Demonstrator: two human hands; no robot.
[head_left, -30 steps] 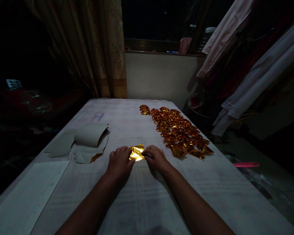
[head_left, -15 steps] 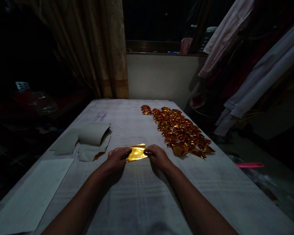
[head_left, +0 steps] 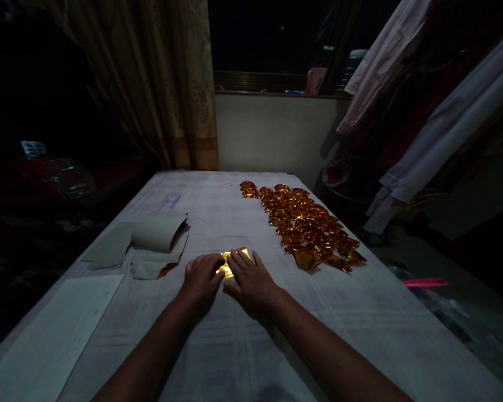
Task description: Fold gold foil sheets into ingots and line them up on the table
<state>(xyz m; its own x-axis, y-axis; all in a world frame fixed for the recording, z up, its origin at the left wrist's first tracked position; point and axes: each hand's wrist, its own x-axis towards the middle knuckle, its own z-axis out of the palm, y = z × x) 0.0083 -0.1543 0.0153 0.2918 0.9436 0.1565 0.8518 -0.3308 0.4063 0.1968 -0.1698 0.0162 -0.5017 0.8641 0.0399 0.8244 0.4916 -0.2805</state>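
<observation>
A shiny piece of gold foil paper [head_left: 225,270] lies on the cloth-covered table in front of me, partly covered by my hands. My left hand [head_left: 201,277] pinches its left edge between thumb and fingers. Flat across its right part rests my right hand [head_left: 251,279], fingers stretched out and slightly apart. Off to the right is a pile of folded gold foil pieces [head_left: 304,220]. On the left sit grey-backed paper sheets [head_left: 157,230], one of them curled over, with gold showing at a lower edge.
A large white sheet [head_left: 54,335] lies at the table's near left. Beyond the table [head_left: 209,190] are a patterned curtain [head_left: 193,111] and a sill with a pink cup [head_left: 316,81]. Clothes [head_left: 427,145] hang at the right, above a pink-handled item [head_left: 425,283].
My right hand has let go of the foil's right edge and moved left, now lying flat over it. My left hand keeps hold of the left edge.
</observation>
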